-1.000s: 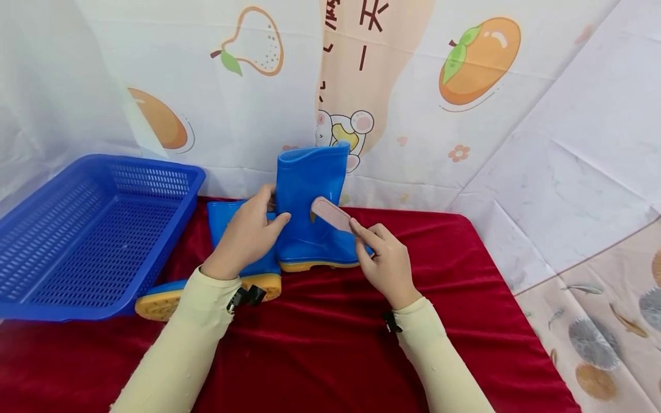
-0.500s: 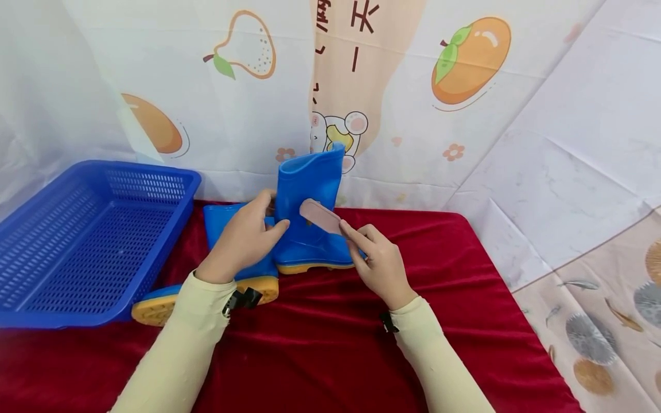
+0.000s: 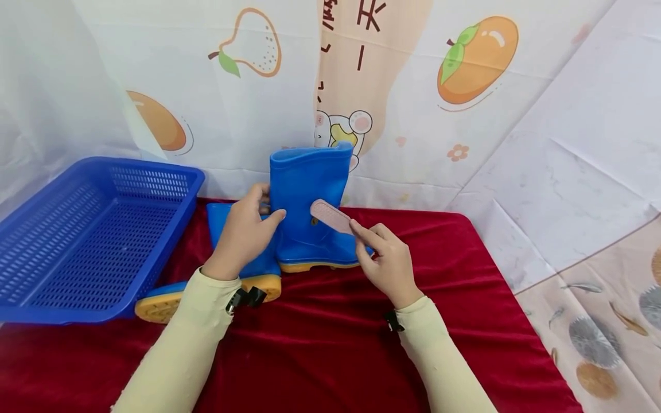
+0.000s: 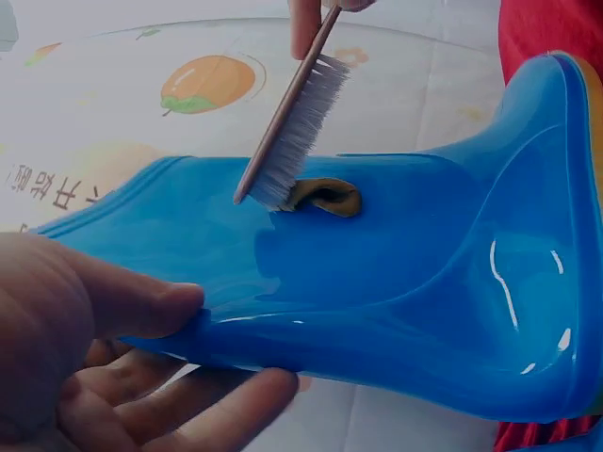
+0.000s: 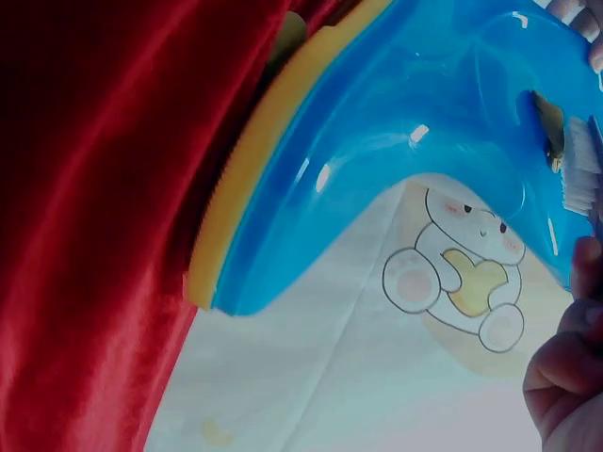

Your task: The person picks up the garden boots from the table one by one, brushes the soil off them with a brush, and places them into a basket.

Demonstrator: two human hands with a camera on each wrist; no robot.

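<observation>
A blue rain boot with a yellow sole stands upright on the red cloth. My left hand holds its shaft at the back edge, thumb on the near side and fingers behind. In my right hand, thumb and fingers pinch the handle of a pinkish brush. White bristles face the shaft in the left wrist view. Their tip touches a brown, curled, leaf-like patch on the boot; what it is I cannot tell. Behind my left wrist lies a second blue boot, on its side, partly hidden.
At the left stands a blue perforated plastic basket, close to the lying boot's sole. Red velvet cloth covers the table. A white printed curtain hangs right behind the boots.
The brush has made small shifts over the brown patch, staying in my right hand. The standing boot's shaft looks wider and flatter near the top than half a second ago. The view swayed slightly.
</observation>
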